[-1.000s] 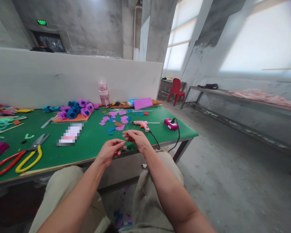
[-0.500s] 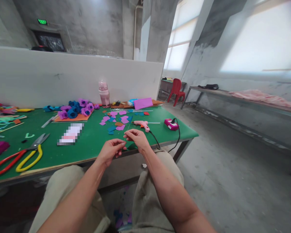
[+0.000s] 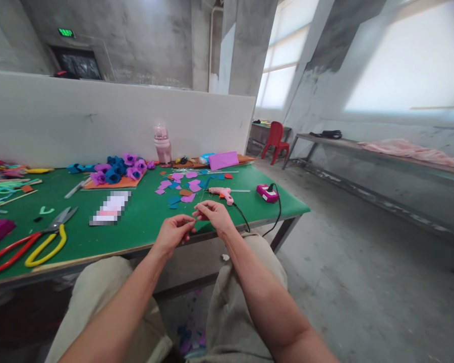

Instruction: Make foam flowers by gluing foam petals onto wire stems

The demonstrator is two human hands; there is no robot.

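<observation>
My left hand (image 3: 173, 232) and my right hand (image 3: 214, 216) meet just above the front edge of the green table (image 3: 144, 214). Both have thumb and fingers pinched together, tips nearly touching. Something thin seems to be between them, too small to make out. Just beyond my right hand lies a pink glue gun (image 3: 224, 195) with a clear glue stick out of its back and a black cord. Purple, blue and brown paper scraps (image 3: 189, 198) are scattered past my fingertips.
Red-and-yellow-handled scissors (image 3: 47, 245) and a blurred-out flat object (image 3: 111, 207) lie left. Behind are purple and blue paper flowers (image 3: 115, 170), a pink bottle (image 3: 162, 147) and a white partition (image 3: 117, 121). A magenta power socket (image 3: 265, 193) sits right, its cord hanging off the edge.
My hands have shifted very slightly, with the fingertips a little closer together. Nothing on the table has visibly moved.
</observation>
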